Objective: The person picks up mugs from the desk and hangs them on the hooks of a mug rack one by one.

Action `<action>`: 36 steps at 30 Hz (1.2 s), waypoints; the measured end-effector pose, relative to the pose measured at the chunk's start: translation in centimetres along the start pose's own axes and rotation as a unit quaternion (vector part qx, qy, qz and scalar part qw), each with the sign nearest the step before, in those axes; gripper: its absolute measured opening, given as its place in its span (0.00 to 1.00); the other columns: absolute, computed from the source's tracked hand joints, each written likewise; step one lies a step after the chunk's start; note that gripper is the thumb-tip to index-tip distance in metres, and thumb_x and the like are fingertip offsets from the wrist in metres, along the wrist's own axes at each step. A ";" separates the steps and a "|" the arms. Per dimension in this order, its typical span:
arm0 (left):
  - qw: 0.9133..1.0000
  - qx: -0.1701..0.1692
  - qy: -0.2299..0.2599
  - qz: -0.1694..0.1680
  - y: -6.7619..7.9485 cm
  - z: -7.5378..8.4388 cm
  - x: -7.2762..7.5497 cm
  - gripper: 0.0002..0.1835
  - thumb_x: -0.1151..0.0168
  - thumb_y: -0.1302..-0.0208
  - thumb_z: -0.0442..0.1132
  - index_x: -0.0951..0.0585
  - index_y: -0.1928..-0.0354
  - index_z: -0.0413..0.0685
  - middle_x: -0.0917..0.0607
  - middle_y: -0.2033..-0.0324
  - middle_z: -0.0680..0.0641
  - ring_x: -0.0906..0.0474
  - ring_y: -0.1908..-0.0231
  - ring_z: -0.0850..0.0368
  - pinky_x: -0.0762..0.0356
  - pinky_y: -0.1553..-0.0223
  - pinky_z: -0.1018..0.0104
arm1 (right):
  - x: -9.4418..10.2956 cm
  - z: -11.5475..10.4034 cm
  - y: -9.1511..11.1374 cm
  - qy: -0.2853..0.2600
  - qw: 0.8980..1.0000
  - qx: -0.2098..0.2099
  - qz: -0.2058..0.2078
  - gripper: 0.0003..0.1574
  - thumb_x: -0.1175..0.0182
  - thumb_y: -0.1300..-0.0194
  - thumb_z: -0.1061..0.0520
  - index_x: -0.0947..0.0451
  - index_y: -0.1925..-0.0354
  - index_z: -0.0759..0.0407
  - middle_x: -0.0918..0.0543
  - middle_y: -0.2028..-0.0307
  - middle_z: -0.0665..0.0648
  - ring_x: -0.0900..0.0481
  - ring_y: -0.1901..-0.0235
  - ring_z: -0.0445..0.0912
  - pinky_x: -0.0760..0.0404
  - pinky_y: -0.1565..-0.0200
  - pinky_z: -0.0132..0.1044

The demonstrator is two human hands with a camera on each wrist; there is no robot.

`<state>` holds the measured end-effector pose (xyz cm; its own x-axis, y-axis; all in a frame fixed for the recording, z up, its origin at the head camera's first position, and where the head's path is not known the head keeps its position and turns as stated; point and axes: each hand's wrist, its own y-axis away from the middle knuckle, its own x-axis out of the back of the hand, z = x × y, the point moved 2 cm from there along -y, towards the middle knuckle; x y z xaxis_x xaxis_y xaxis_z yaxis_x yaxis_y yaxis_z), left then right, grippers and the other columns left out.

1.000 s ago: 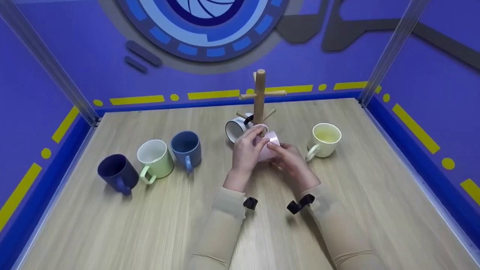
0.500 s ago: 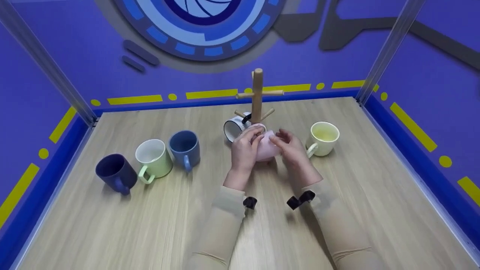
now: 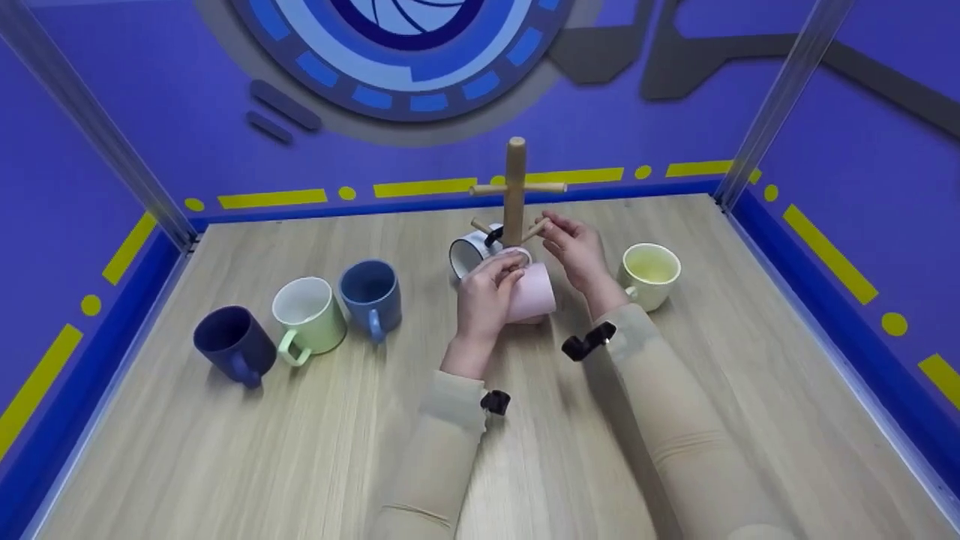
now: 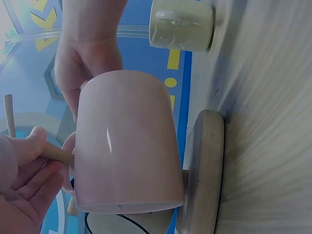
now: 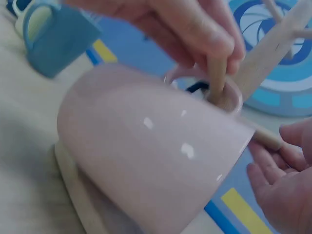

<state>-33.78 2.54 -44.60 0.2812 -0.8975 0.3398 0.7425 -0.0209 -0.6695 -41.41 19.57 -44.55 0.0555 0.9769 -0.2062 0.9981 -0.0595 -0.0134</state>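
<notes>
A pink mug hangs on its side from a front peg of the wooden mug tree, the peg running through its handle. My left hand pinches that peg's end beside the handle, thumb on one side and fingers on the other. To the right, my right hand holds the tip of the tree's lower right peg between thumb and fingers. Behind my left hand, a white mug with a dark rim and black handle hangs tilted on the tree's left side.
On the left of the table stand a navy mug, a light green mug and a blue mug. A pale yellow mug stands right of the tree, near my right forearm. Blue-purple panels border the table.
My right hand has let go of the pink mug and moved up to the lower right peg. My left hand stays at the front peg, and the mug now hangs with its side showing.
</notes>
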 end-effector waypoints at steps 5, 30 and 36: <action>0.999 0.039 0.010 -0.006 -0.2 -0.1 0.2 0.11 0.29 0.37 0.32 0.11 0.53 0.39 0.09 0.51 0.43 0.12 0.47 0.51 0.15 0.45 0.68 | 0.5 0.5 -0.2 -0.030 0.999 0.016 0.040 0.28 0.42 0.26 0.67 0.31 0.33 0.77 0.14 0.63 0.43 0.17 0.61 0.33 0.17 0.53 0.24; 0.979 0.127 -0.013 0.158 -0.3 -3.2 3.3 0.07 0.26 0.39 0.33 0.09 0.60 0.38 0.07 0.63 0.40 0.09 0.62 0.48 0.11 0.59 0.55 | -1.6 2.7 7.5 0.039 0.975 0.186 0.117 0.12 0.31 0.42 0.75 0.21 0.59 0.75 0.09 0.59 0.58 0.14 0.61 0.35 0.15 0.52 0.26; 0.981 0.122 -0.024 0.147 -0.5 -3.2 3.3 0.08 0.28 0.37 0.34 0.10 0.58 0.37 0.08 0.62 0.39 0.09 0.60 0.45 0.12 0.57 0.52 | -2.2 2.8 8.4 0.066 0.965 0.226 0.117 0.12 0.30 0.43 0.75 0.21 0.60 0.78 0.11 0.57 0.67 0.14 0.59 0.34 0.15 0.49 0.29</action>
<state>-35.14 -1.81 -45.24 0.5285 -0.8274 0.1901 0.7474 0.3474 -0.5663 -33.23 16.35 -46.93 0.3104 0.9417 -0.1296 0.8464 -0.3359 -0.4132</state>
